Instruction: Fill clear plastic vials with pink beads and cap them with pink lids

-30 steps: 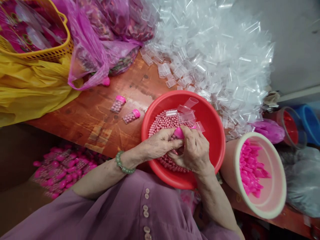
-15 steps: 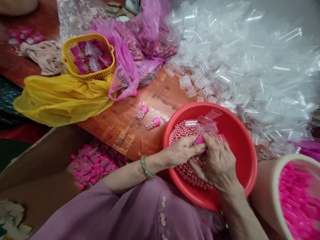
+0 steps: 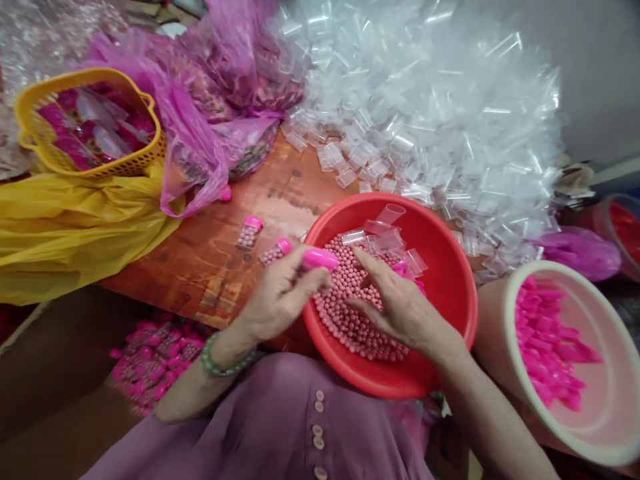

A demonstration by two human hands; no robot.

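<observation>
Over the left rim of the red basin [image 3: 463,287], my left hand [image 3: 280,293] is closed on a glossy, elongated pink cap [image 3: 321,259]. My right hand [image 3: 400,303] hovers above the pink beads [image 3: 345,293] in the basin, thumb and forefinger apart with nothing between them. Clear plastic tubes [image 3: 387,240] lie on the beads near the far side, with more pink pieces partly hidden behind the right hand. Two small bead-filled bottles with pink caps rest left of the basin: one bottle [image 3: 249,233] stands apart, the other bottle [image 3: 273,255] is close to my left hand.
Clear tubes [image 3: 425,100] form a large heap behind the basin. A white bucket [image 3: 515,320] of pink caps [image 3: 547,347] stands at right. Left are a yellow basket [image 3: 150,150], yellow bag [image 3: 75,220] and purple bags [image 3: 195,147]. Filled bottles [image 3: 155,360] lie below the table edge.
My hands have moved apart, the left going leftward with the pink cap, the right opening over the beads. The view has swung to the right.
</observation>
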